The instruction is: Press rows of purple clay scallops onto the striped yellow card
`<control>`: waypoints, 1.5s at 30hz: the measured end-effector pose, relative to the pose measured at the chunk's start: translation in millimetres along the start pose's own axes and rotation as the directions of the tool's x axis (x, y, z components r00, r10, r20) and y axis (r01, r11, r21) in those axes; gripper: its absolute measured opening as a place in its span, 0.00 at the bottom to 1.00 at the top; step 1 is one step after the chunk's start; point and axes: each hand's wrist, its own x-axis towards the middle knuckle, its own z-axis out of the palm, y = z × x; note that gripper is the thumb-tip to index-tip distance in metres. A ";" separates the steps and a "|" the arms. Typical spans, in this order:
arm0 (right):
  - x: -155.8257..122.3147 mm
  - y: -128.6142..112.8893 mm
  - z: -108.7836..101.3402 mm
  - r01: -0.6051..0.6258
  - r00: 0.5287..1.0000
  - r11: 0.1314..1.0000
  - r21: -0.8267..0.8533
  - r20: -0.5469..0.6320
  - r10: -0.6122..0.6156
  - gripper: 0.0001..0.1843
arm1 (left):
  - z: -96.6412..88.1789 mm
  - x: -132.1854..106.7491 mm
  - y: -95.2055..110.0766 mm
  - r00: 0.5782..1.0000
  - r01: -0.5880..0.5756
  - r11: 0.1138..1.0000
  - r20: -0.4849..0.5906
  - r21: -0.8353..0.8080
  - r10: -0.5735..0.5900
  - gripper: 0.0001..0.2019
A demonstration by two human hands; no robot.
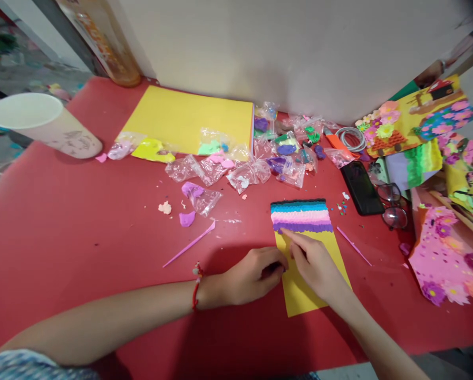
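A small yellow card [308,269] lies on the red table, its far part covered with bumpy clay rows in black, blue, white, pink and purple. My right hand [319,266] is over the card, index finger stretched out and its tip on the left end of the purple clay row [311,227]. The other right fingers curl inward, with nothing visible in them. At the card's left edge is my left hand [256,275], fingers curled and closed; a dark speck shows at the fingertips, too small to name. Pink modelling sticks lie left [191,243] and right [354,246] of the card.
Several clear bags of coloured clay [250,174] lie along the back, some over a large yellow sheet [189,113]. A paper cup [46,124] and bottle [105,45] stand left. Right are a phone [362,188], glasses [392,205] and clay-decorated artworks [445,253].
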 end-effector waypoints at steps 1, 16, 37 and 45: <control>-0.6 -1.2 0.8 0.014 1.000 0.998 -0.058 -0.014 -0.015 0.25 | 0.1 -0.1 -0.3 1.000 -0.002 1.000 0.004 -0.004 0.002 0.08; 1.1 -2.6 0.4 0.059 0.989 0.998 -0.038 -0.132 -0.063 0.15 | 1.3 -0.1 -0.7 0.999 0.007 1.000 -0.045 -0.010 -0.007 0.08; 8.1 5.9 -0.6 0.080 0.957 0.943 0.323 -0.290 0.019 0.06 | 0.7 2.9 -1.9 0.988 0.028 0.993 -0.150 -0.114 -0.046 0.05; -6.2 -1.6 -6.6 0.306 0.902 0.908 0.287 -0.391 -0.181 0.05 | -7.7 13.6 -10.1 0.918 0.188 0.654 -0.106 -0.732 -0.383 0.11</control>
